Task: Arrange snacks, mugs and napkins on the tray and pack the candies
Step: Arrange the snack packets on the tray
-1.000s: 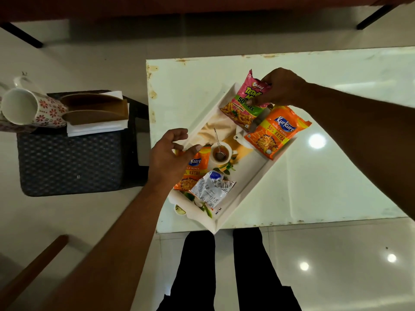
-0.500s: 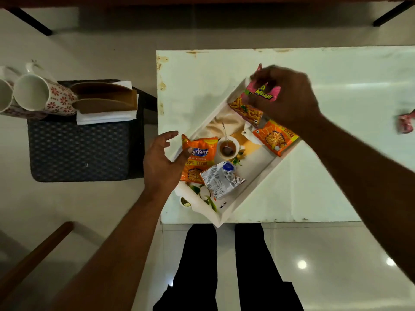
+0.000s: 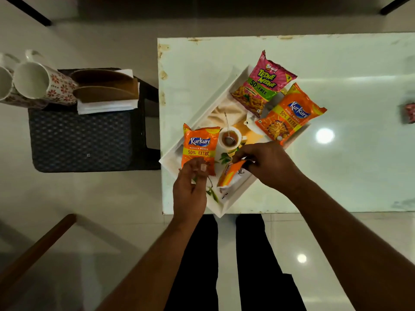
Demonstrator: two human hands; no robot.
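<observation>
A white tray (image 3: 202, 113) with a printed teacup picture lies diagonally on the pale table (image 3: 336, 63). A pink Tedhe Medhe packet (image 3: 262, 84) and an orange Kurkure packet (image 3: 289, 115) lie at its far end. A second orange Kurkure packet (image 3: 198, 144) stands at the near left of the tray. My left hand (image 3: 190, 187) pinches that packet's lower edge. My right hand (image 3: 267, 162) grips the top of a small orange and white packet (image 3: 229, 176) lying in the tray's near end.
Two floral mugs (image 3: 45, 84) lie on their sides on a dark woven stool (image 3: 80, 140) to the left, beside brown holders with white napkins (image 3: 105, 106). A red wrapped item (image 3: 409, 113) sits at the table's right edge. My legs stand at the table's near edge.
My right hand left the pink packet at the far end and came down to grip the small packet near the front. My left hand slid down to the Kurkure packet's lower edge.
</observation>
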